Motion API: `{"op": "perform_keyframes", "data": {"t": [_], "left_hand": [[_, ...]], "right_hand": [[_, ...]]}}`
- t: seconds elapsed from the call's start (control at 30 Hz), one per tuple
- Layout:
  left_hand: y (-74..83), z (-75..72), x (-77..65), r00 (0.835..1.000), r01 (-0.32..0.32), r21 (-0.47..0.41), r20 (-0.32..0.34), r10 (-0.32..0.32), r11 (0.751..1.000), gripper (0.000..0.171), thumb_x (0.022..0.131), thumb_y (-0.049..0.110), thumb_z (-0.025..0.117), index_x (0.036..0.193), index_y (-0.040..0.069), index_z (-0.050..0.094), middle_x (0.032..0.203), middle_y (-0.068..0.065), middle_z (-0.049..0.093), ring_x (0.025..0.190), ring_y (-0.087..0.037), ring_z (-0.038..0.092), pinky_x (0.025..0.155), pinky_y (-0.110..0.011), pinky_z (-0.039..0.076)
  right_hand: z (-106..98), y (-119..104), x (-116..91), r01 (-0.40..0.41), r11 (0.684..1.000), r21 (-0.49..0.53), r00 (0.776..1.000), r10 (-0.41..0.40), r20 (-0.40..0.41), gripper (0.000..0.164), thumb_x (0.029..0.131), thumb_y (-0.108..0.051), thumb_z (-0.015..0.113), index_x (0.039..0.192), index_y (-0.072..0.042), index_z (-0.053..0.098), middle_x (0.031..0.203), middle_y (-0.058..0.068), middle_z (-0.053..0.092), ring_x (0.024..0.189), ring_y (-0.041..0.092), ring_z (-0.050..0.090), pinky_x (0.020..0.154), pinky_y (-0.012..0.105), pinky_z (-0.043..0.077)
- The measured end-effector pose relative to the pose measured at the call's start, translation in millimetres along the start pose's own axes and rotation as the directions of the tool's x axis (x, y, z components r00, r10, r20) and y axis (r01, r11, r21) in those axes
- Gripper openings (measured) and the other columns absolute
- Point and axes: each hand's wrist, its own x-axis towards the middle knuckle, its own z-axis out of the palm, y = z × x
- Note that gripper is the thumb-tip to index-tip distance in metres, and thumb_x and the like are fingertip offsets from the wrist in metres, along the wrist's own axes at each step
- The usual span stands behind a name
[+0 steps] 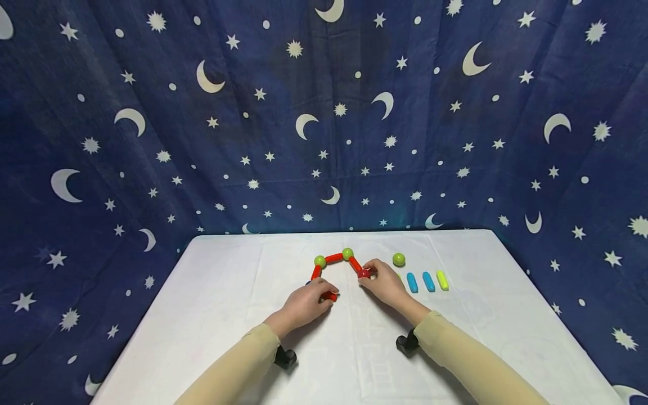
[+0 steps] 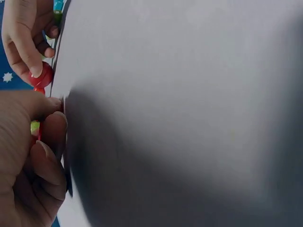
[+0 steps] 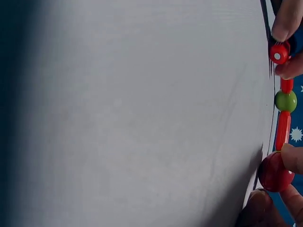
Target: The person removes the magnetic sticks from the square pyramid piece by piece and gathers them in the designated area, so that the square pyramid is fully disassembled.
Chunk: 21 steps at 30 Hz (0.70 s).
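An arched chain lies on the white table, made of red rods joined by two green balls. At its right end is a shiny red ball, which my right hand pinches between thumb and fingers. My left hand grips another red rod by the chain's left end. That rod's flat tip, with a pale round dot, faces the right wrist view. A dark blue ball peeks out behind the left hand, mostly hidden; whether the gripped rod touches it, I cannot tell.
Right of my right hand lie two blue rods and a yellow rod, with a further yellow-green piece partly hidden by the hand. A loose green ball sits behind them. A dark blue star-and-moon curtain hangs around the table.
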Motion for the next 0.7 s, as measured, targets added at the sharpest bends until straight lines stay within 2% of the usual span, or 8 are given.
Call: {"op": "perform_keyframes", "data": {"t": [0.13, 0.23, 0.27, 0.33, 0.43, 0.53, 0.7], "left_hand": [[-6.7, -8.8, -4.1, 0.997, -0.063, 0.147, -0.033, 0.069, 0.987, 0.031, 0.09, 0.014, 0.066, 0.119, 0.022, 0.073, 0.117, 0.005, 0.062, 0.082, -0.007, 0.061, 0.066, -0.027, 0.05], [-15.0, -17.5, -5.3, 0.981, -0.119, 0.318, -0.106, 0.16, 0.941, 0.029, 0.089, 0.013, 0.068, 0.115, 0.023, 0.074, 0.117, 0.005, 0.062, 0.08, -0.009, 0.062, 0.06, -0.026, 0.048], [-18.4, -20.3, -4.9, 0.973, -0.137, 0.377, -0.123, 0.196, 0.916, 0.03, 0.088, 0.012, 0.07, 0.116, 0.023, 0.074, 0.119, 0.004, 0.063, 0.084, -0.011, 0.062, 0.062, -0.027, 0.049], [-25.8, -24.3, -3.6, 0.96, -0.163, 0.467, -0.129, 0.249, 0.869, 0.033, 0.091, 0.011, 0.073, 0.121, 0.024, 0.073, 0.126, 0.002, 0.062, 0.097, -0.016, 0.063, 0.075, -0.03, 0.052], [-35.5, -27.2, -0.2, 0.95, -0.222, 0.54, -0.066, 0.304, 0.812, 0.042, 0.093, 0.008, 0.073, 0.131, 0.024, 0.068, 0.138, -0.002, 0.06, 0.119, -0.023, 0.057, 0.1, -0.038, 0.047], [-41.0, -27.7, 1.7, 0.94, -0.283, 0.56, 0.002, 0.34, 0.779, 0.038, 0.096, 0.007, 0.071, 0.13, 0.023, 0.069, 0.141, -0.003, 0.058, 0.133, -0.027, 0.05, 0.112, -0.042, 0.038], [-38.4, -28.0, 1.3, 0.902, -0.38, 0.576, 0.059, 0.427, 0.724, 0.028, 0.092, 0.012, 0.076, 0.118, 0.021, 0.071, 0.133, -0.003, 0.062, 0.134, -0.028, 0.05, 0.115, -0.043, 0.034]], "right_hand": [[0, 0, 2, 0.001, 1.0, -0.01, 1.0, -0.001, 0.006, 0.031, 0.089, -0.024, 0.08, 0.112, -0.01, 0.064, 0.101, 0.005, 0.065, 0.089, 0.023, 0.056, 0.085, 0.043, 0.05], [0, -1, 3, 0.002, 1.0, -0.017, 1.0, -0.001, 0.01, 0.029, 0.089, -0.024, 0.08, 0.11, -0.01, 0.064, 0.099, 0.004, 0.064, 0.087, 0.022, 0.055, 0.082, 0.041, 0.049], [0, -1, 4, 0.0, 1.0, -0.018, 1.0, 0.0, 0.011, 0.029, 0.089, -0.023, 0.08, 0.11, -0.01, 0.064, 0.099, 0.003, 0.064, 0.086, 0.022, 0.055, 0.082, 0.04, 0.049], [-1, 0, 4, 0.001, 1.0, -0.016, 1.0, -0.001, 0.012, 0.029, 0.09, -0.023, 0.08, 0.11, -0.01, 0.064, 0.099, 0.003, 0.064, 0.086, 0.021, 0.055, 0.081, 0.04, 0.049], [0, -1, 4, -0.003, 1.0, -0.017, 1.0, 0.003, 0.01, 0.028, 0.09, -0.022, 0.079, 0.11, -0.01, 0.063, 0.098, 0.003, 0.064, 0.086, 0.021, 0.055, 0.082, 0.04, 0.05], [1, -3, 2, -0.005, 1.0, -0.023, 1.0, 0.006, 0.011, 0.028, 0.09, -0.021, 0.079, 0.11, -0.01, 0.063, 0.099, 0.003, 0.063, 0.087, 0.021, 0.055, 0.082, 0.039, 0.05], [1, -4, 3, -0.007, 1.0, -0.02, 1.0, 0.008, 0.026, 0.027, 0.091, -0.02, 0.078, 0.112, -0.01, 0.064, 0.102, 0.003, 0.064, 0.091, 0.022, 0.055, 0.085, 0.041, 0.05]]}}
